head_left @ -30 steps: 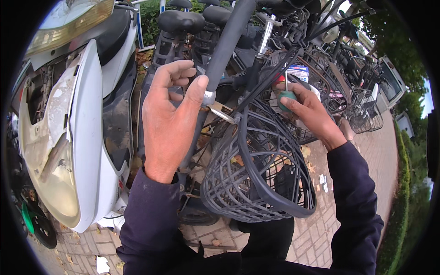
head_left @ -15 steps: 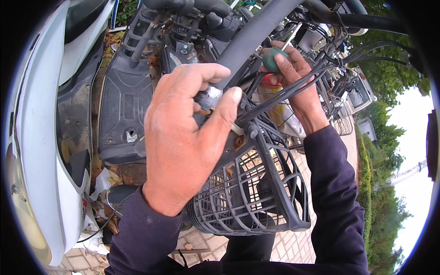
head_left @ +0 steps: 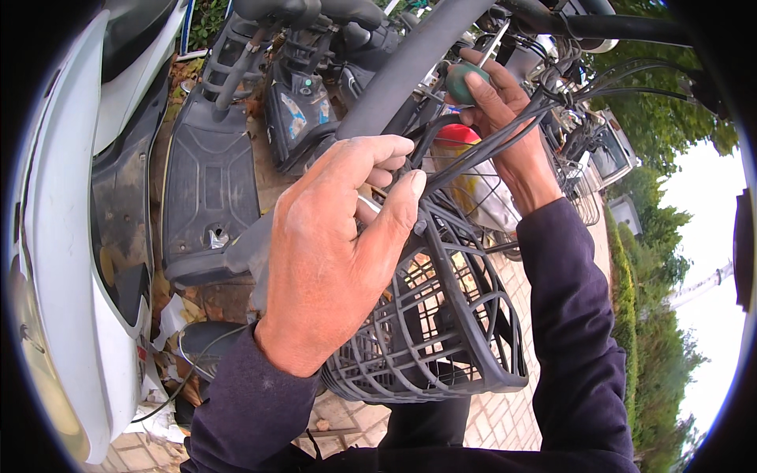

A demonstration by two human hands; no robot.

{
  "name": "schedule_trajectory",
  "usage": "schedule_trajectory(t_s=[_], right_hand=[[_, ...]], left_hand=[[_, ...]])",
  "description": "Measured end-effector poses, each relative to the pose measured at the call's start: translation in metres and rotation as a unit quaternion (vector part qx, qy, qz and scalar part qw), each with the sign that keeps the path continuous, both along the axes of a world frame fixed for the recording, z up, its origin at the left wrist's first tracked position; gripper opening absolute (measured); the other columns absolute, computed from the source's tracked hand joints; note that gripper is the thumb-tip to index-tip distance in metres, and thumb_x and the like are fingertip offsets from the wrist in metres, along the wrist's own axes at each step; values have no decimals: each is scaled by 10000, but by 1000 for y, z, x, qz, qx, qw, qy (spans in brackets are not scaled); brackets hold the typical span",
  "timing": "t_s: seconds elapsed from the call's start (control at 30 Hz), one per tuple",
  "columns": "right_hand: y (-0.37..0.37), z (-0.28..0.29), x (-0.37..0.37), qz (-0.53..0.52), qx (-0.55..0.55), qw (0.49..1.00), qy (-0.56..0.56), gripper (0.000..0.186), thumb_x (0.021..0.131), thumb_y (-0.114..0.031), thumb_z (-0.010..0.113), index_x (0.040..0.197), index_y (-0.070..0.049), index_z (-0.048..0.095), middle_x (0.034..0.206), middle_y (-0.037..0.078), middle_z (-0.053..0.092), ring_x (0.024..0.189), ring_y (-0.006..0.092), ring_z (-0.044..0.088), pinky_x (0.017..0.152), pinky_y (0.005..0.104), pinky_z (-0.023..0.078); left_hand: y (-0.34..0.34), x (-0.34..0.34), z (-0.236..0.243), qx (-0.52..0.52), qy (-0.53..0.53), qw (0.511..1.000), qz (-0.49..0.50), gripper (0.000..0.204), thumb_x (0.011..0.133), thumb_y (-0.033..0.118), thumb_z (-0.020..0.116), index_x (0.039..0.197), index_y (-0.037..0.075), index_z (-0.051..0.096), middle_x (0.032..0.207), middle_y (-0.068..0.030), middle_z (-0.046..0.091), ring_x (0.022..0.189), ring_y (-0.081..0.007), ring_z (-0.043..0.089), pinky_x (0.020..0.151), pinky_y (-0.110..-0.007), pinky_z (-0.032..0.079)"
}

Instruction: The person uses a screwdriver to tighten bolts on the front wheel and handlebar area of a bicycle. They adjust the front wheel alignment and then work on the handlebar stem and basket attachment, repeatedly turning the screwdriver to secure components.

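Observation:
My left hand is in front of the black basket's top and the dark steering tube. Its thumb and index finger are apart, the other fingers curl behind, and I see nothing held. My right hand grips a green rounded handle between thumb and fingers, beyond the bundle of black cables. A slim silver rod shows just above it; whether it joins the handle I cannot tell. The black plastic basket hangs below both hands. A thick dark grey tube slants up between them.
At left stands a white scooter body panel. Beside it is a scooter with a black footboard. A red, yellow and white bag lies beyond the cables. Brick paving is below; a hedge runs along the right.
My left hand has shifted slightly right and down, and the silver rounded part behind it is now hidden. My right hand and the green handle have moved up and slightly left.

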State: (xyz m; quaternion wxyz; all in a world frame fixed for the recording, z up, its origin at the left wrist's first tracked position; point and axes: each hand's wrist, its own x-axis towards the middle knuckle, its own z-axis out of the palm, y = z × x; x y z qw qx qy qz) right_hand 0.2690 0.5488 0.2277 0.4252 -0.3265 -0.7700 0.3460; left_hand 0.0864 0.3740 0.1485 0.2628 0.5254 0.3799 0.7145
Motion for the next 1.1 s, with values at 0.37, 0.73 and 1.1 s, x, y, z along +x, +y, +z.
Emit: schedule_trajectory(t_s=[0.37, 0.73, 1.1], right_hand=[[-3, 1, -2, 77, -67, 993, 62, 538, 980, -290, 681, 1392, 15, 518, 1131, 133, 630, 989, 224, 670, 812, 320, 628], [10, -5, -9, 213, -149, 950, 173, 519, 976, -215, 679, 1406, 5, 489, 1300, 210, 597, 1074, 315, 673, 940, 396, 611], [8, -7, -6, 202, -148, 950, 186, 522, 951, -268, 718, 1384, -49, 526, 1287, 133, 620, 1070, 272, 679, 922, 398, 609]], left_hand=[[4, 10, 2, -11, 5, 999, -46, 340, 969, 187, 673, 1214, -44, 631, 1066, -194, 678, 934, -235, 681, 750, -323, 551], [21, 17, 20, -80, -49, 987, -133, 573, 1015, 325, 611, 1413, -69, 488, 1322, -198, 612, 1182, -224, 606, 911, -322, 505], [72, 38, 41, -125, -79, 973, -176, 535, 1039, 428, 533, 1325, -24, 540, 1162, -111, 659, 1066, -154, 608, 831, -290, 465]])
